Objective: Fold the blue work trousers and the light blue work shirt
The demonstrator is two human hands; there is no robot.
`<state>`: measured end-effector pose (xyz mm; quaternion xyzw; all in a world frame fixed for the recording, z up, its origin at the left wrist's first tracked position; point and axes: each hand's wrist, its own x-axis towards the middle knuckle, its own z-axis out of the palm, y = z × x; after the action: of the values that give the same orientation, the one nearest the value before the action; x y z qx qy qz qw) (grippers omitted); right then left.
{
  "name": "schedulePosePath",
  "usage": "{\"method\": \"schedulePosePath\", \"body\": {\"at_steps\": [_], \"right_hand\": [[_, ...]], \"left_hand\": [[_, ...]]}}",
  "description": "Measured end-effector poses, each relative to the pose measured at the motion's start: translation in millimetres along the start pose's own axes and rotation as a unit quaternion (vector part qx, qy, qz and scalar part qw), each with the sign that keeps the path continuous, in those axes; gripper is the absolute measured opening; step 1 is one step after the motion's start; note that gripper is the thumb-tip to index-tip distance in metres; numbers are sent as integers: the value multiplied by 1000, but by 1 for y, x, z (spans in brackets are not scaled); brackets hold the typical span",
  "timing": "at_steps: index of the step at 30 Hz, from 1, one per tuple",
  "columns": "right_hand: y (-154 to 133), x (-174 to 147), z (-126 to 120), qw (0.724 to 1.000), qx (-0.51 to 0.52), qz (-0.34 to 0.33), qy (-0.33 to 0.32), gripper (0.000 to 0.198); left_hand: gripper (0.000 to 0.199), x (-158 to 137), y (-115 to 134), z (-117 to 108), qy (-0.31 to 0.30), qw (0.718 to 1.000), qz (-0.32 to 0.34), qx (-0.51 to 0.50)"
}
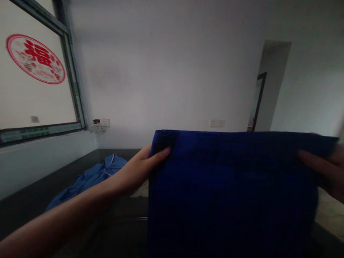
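Observation:
A dark blue cloth (pixel 231 193), perhaps a garment, hangs spread between my two hands with its top edge nearly level. My left hand (pixel 147 163) pinches the upper left corner, thumb in front and the other fingers behind. At the upper right corner my right hand (pixel 329 170), slightly blurred, is closed on the same cloth. Its lower part runs out of the bottom of the view and hides what stands behind it. Whether it has sleeves or legs cannot be seen.
A crumpled lighter blue garment (pixel 88 181) with white piping lies on a dark table (pixel 29 195) at the left. Behind stands a pale wall with a socket (pixel 216 123). A window (pixel 40 93) with a red round sticker is at the left, a doorway (pixel 271 86) at the right.

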<state>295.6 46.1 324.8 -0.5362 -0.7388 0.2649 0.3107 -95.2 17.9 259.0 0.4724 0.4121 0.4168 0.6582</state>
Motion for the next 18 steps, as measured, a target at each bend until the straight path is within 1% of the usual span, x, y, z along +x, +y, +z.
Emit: {"method": "schedulePosePath", "body": {"at_steps": [3, 5, 7, 11, 14, 16, 18], "right_hand": [[6, 31, 32, 991, 101, 91, -15, 43], [21, 43, 54, 981, 142, 133, -21, 46], [41, 48, 74, 974, 153, 165, -38, 45], [91, 44, 109, 963, 139, 217, -74, 46], [127, 33, 136, 958, 114, 236, -121, 48], [150, 24, 155, 952, 99, 244, -153, 50], [171, 12, 175, 946, 79, 254, -183, 51]], "left_hand": [[53, 32, -24, -6, 55, 998, 16, -1], [53, 47, -46, -12, 70, 997, 11, -4], [52, 58, -72, -18, 78, 997, -8, -11], [50, 71, -131, -28, 81, 992, -86, -36], [46, 72, -181, -32, 81, 983, -161, -31], [41, 69, -213, -33, 81, 975, -205, 14], [37, 64, -241, -33, 79, 966, -232, 84]]}}
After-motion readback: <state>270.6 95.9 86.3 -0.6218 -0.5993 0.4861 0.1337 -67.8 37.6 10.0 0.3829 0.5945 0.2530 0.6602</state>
